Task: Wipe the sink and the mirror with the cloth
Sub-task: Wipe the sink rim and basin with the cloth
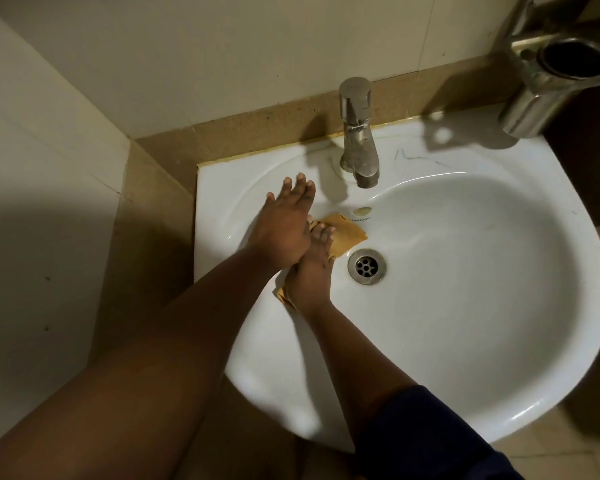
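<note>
A small bathroom corner, tiled in pale cream with a tan band running behind the basin, fills the view under dim warm light. A white ceramic sink (465,306) sits against the far wall, its rounded front bulging toward the near side. A steel tap (358,133) stands at the far middle of the rim, its spout reaching over the bowl, and the round metal drain (367,266) lies below it in the bowl. At the far right a shiny metal holder (548,74) hangs from the wall above the sink's corner.

The orange cloth (343,233) lies inside the bowl on its left slope, just left of the drain and below the overflow hole. Part of it spreads out beyond the fingertips toward the tap, and a small bunched corner shows on the near side of the wrist.

The right hand (310,271) lies flat on the cloth, fingers extended and close together, pressing it against the ceramic; a dark blue sleeve (430,434) covers the upper part of that arm. The left hand (284,226) crosses above it, palm down, fingers straight and slightly spread, its heel resting over the back of the right hand while its fingertips reach toward the far left rim of the basin. Neither hand curls around anything. Both forearms come in from the near left.
</note>
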